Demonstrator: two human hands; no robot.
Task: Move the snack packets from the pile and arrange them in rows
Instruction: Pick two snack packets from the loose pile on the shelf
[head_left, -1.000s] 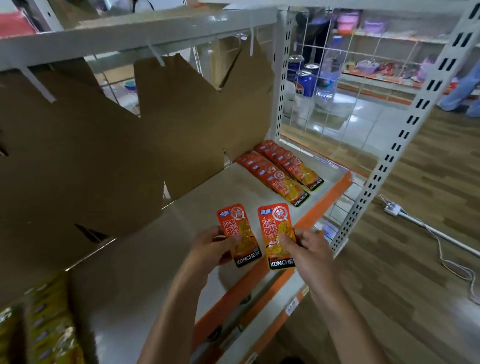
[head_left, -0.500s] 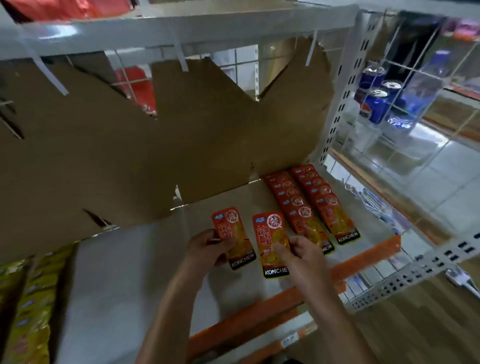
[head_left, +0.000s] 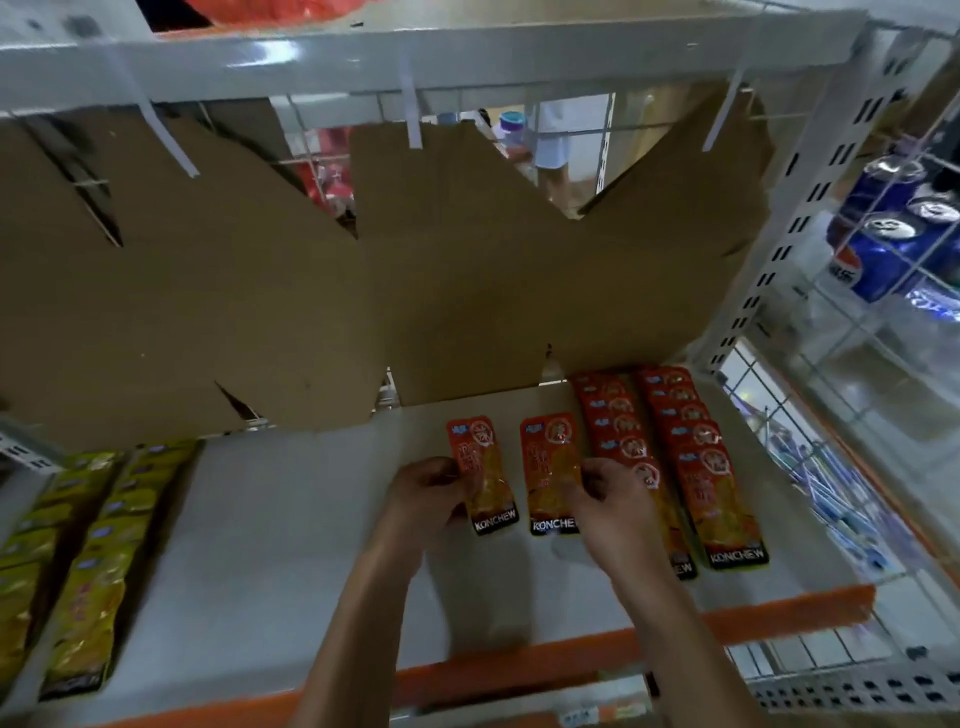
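My left hand (head_left: 428, 493) pinches the left edge of an orange KONCHEW snack packet (head_left: 485, 475), held upright over the white shelf (head_left: 270, 561). My right hand (head_left: 615, 501) pinches the right edge of a second orange packet (head_left: 548, 473) beside it. Just to the right lie two rows of overlapping orange packets: the nearer row (head_left: 615, 421) is partly hidden by my right hand, the outer row (head_left: 706, 467) ends in a KONCHEW label. No pile of loose packets is in view.
Rows of yellow packets (head_left: 83, 561) lie at the shelf's left end. Jagged brown cardboard (head_left: 311, 312) lines the back. An orange strip (head_left: 779, 613) edges the front. A white upright (head_left: 800, 208) and a wire grid with blue cans (head_left: 893, 228) bound the right side.
Both hands have carried their packets forward over the shelf and closer to the two orange rows. The view has swung left, bringing the yellow rows into sight.
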